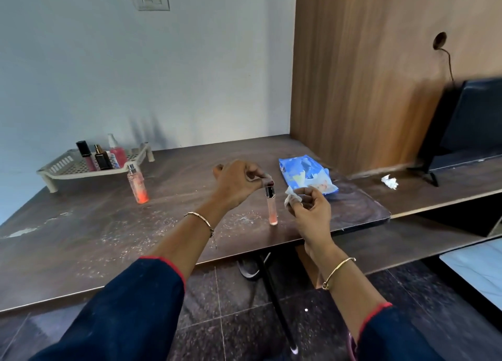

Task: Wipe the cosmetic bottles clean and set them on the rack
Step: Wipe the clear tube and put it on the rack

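Nearest you, your right hand (309, 214) was pinched shut on a small crumpled white wipe (292, 197), held just beside the bottle but not touching it. Your left hand (239, 183) had its fingertips closed on the dark cap of a slim clear tube bottle with pink liquid (272, 207), which stood upright near the front right part of the dusty dark brown table (81, 241).

That tube looked light, stiff and smooth, probably slippery once damp, and narrow enough to tip easily. Steadying it at the cap while wiping the body seemed sensible; for carrying, a grip around the middle would likely be safer.

Just beyond your hands lay a blue and white wipe packet (308, 176), close enough that a wide sweep could brush it. To the left, a clear spray bottle with orange liquid (138, 184) stood alone on the table, directly on the way to the rack, so you would have needed to pass around it.

Farther back left sat the cream perforated plastic rack (65, 168), already carrying several bottles in its middle, with room at either side. Far right, a used white tissue (389, 182) lay on the lower shelf near a black screen (470, 127).
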`<state>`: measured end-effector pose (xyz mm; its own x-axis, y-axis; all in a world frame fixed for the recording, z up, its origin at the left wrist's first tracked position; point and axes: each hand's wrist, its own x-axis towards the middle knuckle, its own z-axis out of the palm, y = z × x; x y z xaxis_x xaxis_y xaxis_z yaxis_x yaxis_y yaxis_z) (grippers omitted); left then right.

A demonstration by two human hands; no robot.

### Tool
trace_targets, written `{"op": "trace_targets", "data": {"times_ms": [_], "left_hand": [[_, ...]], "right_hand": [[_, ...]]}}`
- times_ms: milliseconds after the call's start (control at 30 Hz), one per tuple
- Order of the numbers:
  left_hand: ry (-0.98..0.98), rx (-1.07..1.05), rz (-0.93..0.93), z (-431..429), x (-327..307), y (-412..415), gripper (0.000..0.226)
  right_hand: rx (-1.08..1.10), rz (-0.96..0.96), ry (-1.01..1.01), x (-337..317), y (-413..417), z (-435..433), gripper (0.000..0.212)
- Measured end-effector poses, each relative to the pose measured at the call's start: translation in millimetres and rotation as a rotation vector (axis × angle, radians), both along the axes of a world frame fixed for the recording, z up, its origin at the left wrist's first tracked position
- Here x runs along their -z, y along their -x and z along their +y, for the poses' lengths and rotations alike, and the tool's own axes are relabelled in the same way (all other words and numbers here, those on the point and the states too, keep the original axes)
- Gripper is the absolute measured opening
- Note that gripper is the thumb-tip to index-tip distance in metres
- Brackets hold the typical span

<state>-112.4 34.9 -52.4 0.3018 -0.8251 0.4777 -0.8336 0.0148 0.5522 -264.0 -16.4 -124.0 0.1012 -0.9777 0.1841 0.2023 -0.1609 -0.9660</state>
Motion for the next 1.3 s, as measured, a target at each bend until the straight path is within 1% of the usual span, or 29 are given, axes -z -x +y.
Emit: {"op": "trace_targets", "data": {"times_ms": [67,167,267,333,400,500,567,700,767,867,967,1067,1200,1233,1300], "left_hand": [[-0.027,0.001,-0.031,1.0,0.6,3.0,0.024],[-0.033,0.019,-0.042,2.8,0.7,6.9,0.048],[-0.021,0.033,-0.032,1.6,2.6,9.6,0.057],[-0.004,0.033,-0.019,0.5,5.2,11.7,0.061],[0.014,0.027,0.003,-0.8,8.2,12.2,0.062],[0.023,0.018,0.030,-3.0,10.6,10.9,0.064],[0.023,0.021,0.056,-4.1,11.4,8.8,0.062],[-0.005,0.033,0.095,-5.9,13.6,1.5,0.045],[-0.021,0.039,0.094,-5.3,12.8,-1.3,0.042],[-0.042,0.061,0.114,-5.6,10.2,-3.9,0.044],[-0.027,0.119,0.179,-6.2,10.5,-5.4,0.042],[-0.021,0.145,0.184,-7.1,14.2,-8.4,0.043],[-0.033,0.148,0.162,-5.1,15.4,-19.1,0.055],[-0.039,0.137,0.153,-3.1,14.6,-22.5,0.053],[-0.052,0.125,0.124,1.3,12.3,-28.4,0.042]], "right_hand": [[0.024,-0.019,0.014,-0.9,0.8,-0.2,0.020],[0.048,-0.019,0.060,-1.7,-1.6,-0.7,0.018],[0.059,-0.019,0.146,-8.2,-6.2,3.8,0.014],[0.081,-0.039,0.198,-14.2,-10.5,9.1,0.015],[0.104,-0.038,0.242,-15.2,-16.6,12.2,0.013],[0.104,0.006,0.255,-5.4,-24.3,12.4,0.004],[0.102,0.048,0.224,3.7,-25.8,13.3,0.007],[0.080,0.107,0.187,13.8,-22.8,14.0,0.016],[0.083,0.132,0.177,9.8,-23.6,11.2,0.020],[0.122,0.114,0.201,-3.7,-29.5,4.7,0.028],[0.118,0.042,0.250,-13.0,-33.7,2.6,0.029],[0.088,0.017,0.257,-10.2,-32.7,5.3,0.031],[-0.006,0.116,0.177,13.2,-26.8,7.0,0.029],[-0.019,0.161,0.158,19.2,-25.4,5.3,0.028],[-0.034,0.265,0.140,23.9,-22.5,2.0,0.025]]}}
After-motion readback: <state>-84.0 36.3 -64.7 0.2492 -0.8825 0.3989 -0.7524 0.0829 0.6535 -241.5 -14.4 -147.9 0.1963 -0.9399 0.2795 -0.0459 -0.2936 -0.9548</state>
